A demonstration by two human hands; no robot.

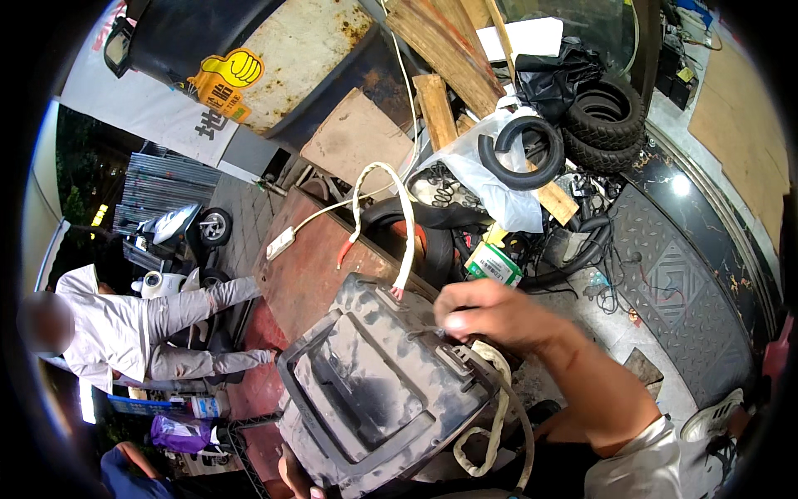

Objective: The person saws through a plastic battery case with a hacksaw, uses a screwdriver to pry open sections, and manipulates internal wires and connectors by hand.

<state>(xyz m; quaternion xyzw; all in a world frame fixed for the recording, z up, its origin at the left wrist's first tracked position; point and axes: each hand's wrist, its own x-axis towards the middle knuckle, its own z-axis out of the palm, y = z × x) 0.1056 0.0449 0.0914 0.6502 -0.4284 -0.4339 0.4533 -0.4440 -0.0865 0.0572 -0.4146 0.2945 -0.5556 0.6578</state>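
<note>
A dusty black plastic case with a handle (366, 391) sits on a reddish board at lower middle. My right hand (490, 312) is curled at its upper right corner, fingers closed on something I cannot make out. My left hand (295, 474) shows only partly at the case's lower left side; its grip is hidden. A white sleeved cable (406, 233) with exposed wire ends rises from the case's top edge and loops over the board. A second sleeved cable (500, 387) and a dark cord hang down the case's right side.
The board (299, 266) holds a white power strip (280, 244). Beyond are planks (449, 50), tyres (603, 125), inner tubes and tangled wires. A metal plate (673, 299) lies at right. A person in light clothes (116, 333) stands at left near scooters (179, 229); another person's arm (133, 457) shows lower left.
</note>
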